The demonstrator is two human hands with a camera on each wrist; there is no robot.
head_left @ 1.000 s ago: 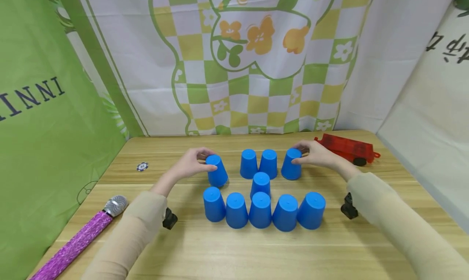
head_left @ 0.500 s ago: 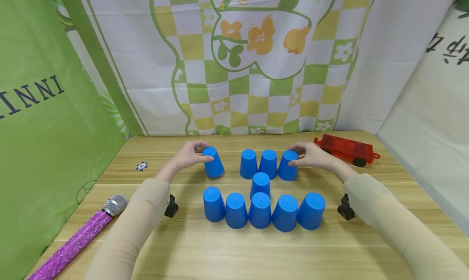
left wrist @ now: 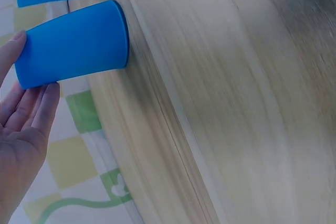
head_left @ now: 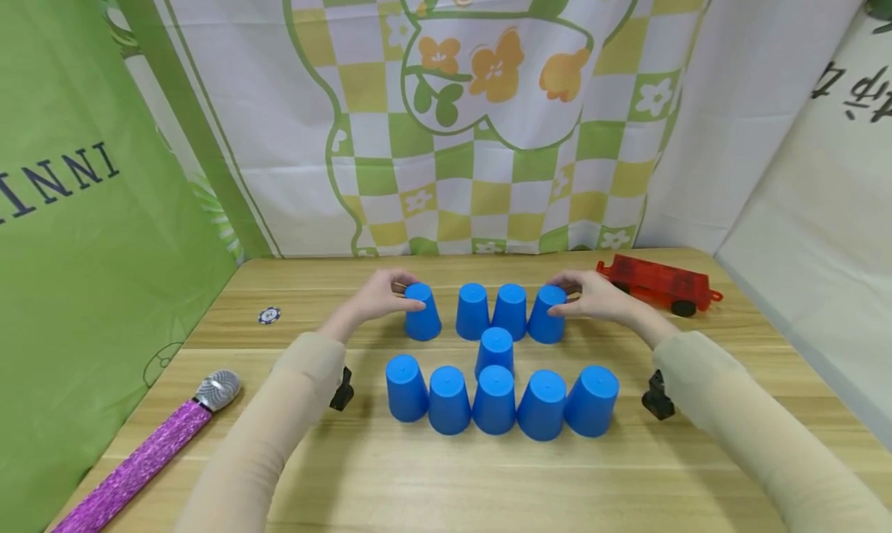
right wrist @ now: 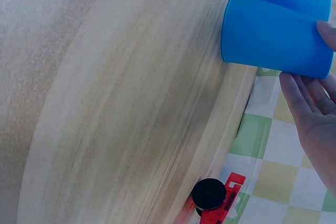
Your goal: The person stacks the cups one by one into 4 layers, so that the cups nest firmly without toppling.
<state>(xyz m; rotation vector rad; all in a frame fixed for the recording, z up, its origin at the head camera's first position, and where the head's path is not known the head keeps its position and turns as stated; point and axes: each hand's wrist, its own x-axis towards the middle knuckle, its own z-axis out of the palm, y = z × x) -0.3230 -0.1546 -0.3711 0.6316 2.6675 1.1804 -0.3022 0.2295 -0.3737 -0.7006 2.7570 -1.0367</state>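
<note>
My left hand holds an upside-down blue cup near its top, thumb on one side and fingers on the other. That cup stands at the left of the back row, a gap away from two middle cups. On the right end of that row, my right hand grips another upside-down blue cup the same way, close beside its neighbour. A single cup stands in front of the middle pair. Nearest me is a front row of several blue cups, all mouth down.
A red toy wagon with black wheels lies at the back right, behind my right hand. To the left are a poker chip and a microphone with a glittery purple handle. Patterned cloth hangs behind the wooden table.
My left hand first moved its cup back and slightly left, then right toward the middle pair. My right hand shifted its cup slightly left, up to its neighbour.
</note>
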